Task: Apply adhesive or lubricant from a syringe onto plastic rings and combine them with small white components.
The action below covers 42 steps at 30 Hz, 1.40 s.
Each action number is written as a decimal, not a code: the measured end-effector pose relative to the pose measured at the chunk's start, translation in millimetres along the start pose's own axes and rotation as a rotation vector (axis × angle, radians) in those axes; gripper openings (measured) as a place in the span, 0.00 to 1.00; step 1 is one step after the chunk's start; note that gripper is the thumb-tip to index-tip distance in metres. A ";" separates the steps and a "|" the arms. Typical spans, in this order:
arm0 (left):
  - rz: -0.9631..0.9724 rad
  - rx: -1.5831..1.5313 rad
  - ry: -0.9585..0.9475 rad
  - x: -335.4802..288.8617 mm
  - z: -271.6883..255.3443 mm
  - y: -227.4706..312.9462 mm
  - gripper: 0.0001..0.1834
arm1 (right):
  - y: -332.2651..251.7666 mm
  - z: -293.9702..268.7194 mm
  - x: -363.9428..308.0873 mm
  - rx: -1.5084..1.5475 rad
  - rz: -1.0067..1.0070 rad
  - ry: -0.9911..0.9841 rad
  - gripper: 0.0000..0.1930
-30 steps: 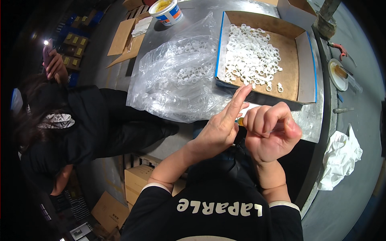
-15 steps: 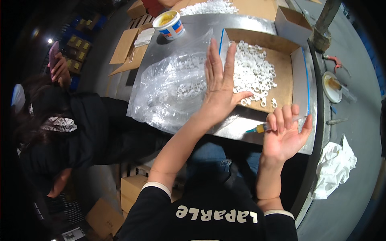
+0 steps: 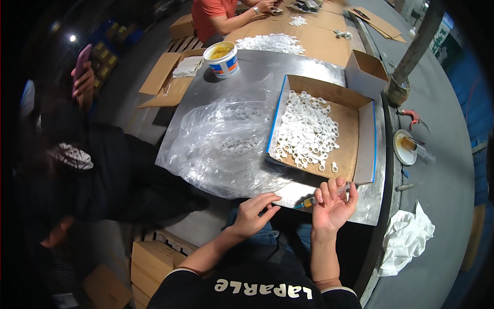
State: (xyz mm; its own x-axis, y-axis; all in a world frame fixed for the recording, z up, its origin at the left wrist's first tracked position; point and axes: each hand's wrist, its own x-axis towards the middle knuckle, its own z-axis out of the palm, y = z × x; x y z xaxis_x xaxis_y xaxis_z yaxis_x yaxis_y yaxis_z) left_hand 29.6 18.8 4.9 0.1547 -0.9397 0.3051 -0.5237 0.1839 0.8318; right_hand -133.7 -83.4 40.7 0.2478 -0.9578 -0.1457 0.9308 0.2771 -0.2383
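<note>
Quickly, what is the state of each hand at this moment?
Left hand: partly open, fingers bent, nothing visible in it.
Right hand: holding a syringe.

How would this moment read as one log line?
right hand: holding syringe; left hand: near syringe tip; box: white rings inside; clear bag: left of box

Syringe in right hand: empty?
Not empty: the syringe shows amber contents near its teal tip. How full, cannot tell; the right hand covers part.

Left hand (image 3: 252, 213) lowered to table edge (image 3: 363, 217), fingers (image 3: 267, 198) now curled.
</note>
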 end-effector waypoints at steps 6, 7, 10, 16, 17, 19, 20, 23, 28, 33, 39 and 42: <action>0.074 0.397 0.246 52.2 -52.5 -24.1 0.05 | 2.3 -3.0 -6.0 -0.035 0.028 0.019 0.13; 0.016 0.481 0.119 65.8 -68.3 -32.8 0.08 | 4.3 -3.6 -7.1 -0.038 0.028 0.019 0.13; 0.033 0.759 0.103 91.5 -75.7 -83.8 0.13 | 9.7 1.6 -12.6 -0.056 0.041 0.014 0.13; 0.082 0.944 0.146 133.2 -46.2 -126.6 0.25 | 12.8 -2.5 -17.7 -0.069 0.066 0.000 0.13; -0.006 0.901 0.103 138.4 -45.3 -128.3 0.27 | 13.5 -1.9 -19.4 -0.071 0.064 0.019 0.13; -0.079 0.849 0.063 152.0 -42.0 -121.3 0.28 | 11.4 -4.6 -19.6 -0.064 0.058 0.018 0.13; -0.162 0.821 0.045 158.1 -40.3 -117.7 0.29 | 9.0 -5.5 -18.7 -0.078 0.057 0.012 0.14; -0.191 0.806 0.037 167.0 -37.3 -127.8 0.30 | 8.5 -7.4 -16.6 -0.065 0.073 0.020 0.14; -0.085 0.809 0.040 172.0 -35.0 -124.1 0.29 | 10.7 -4.8 -12.1 -0.065 0.076 0.021 0.15; -0.222 0.765 -0.098 172.2 -45.2 -111.2 0.25 | 6.5 -2.5 -10.8 -0.049 0.066 0.051 0.15; -0.234 0.783 -0.089 175.9 -44.5 -117.6 0.21 | -0.7 -2.9 -10.9 -0.072 0.053 0.031 0.14; -0.110 0.790 -0.078 173.8 -43.0 -136.3 0.21 | 2.6 -1.1 -9.3 -0.070 0.061 0.050 0.14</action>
State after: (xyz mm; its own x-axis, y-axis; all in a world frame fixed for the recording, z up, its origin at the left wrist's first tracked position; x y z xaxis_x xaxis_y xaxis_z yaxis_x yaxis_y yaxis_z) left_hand 163.9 -157.1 -35.6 0.1963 -0.9634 0.1823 -0.9517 -0.1424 0.2720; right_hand -133.9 -73.7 40.4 0.2880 -0.9344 -0.2097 0.8928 0.3412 -0.2942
